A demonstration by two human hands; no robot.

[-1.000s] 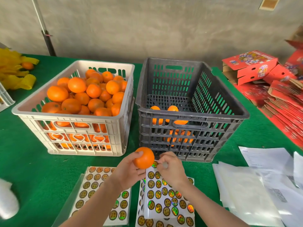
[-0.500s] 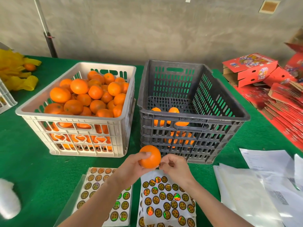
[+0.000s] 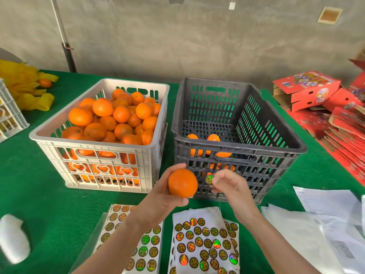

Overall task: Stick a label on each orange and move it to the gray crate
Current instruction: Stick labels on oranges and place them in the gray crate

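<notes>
My left hand (image 3: 166, 191) grips an orange (image 3: 182, 182) in front of the gray crate (image 3: 237, 147). Just right of the orange, my right hand (image 3: 229, 187) pinches a round gold label (image 3: 209, 179) at its fingertips; a small gap separates label and orange. The gray crate holds a few oranges (image 3: 213, 138) at its near side. Left of it, a white crate (image 3: 102, 147) is heaped with oranges (image 3: 118, 117). Two sheets of holographic labels (image 3: 205, 244) (image 3: 146, 252) lie on the green table under my forearms.
White papers and plastic sleeves (image 3: 316, 224) lie at the right. Red cardboard boxes (image 3: 308, 89) are stacked at the far right. Yellow netting with one orange (image 3: 45, 83) and another white crate (image 3: 9, 113) sit at the far left. A white object (image 3: 11, 236) lies near left.
Both hands rose from the label sheet toward the gray crate's front. My right hand peeled a label off and now holds it beside the orange.
</notes>
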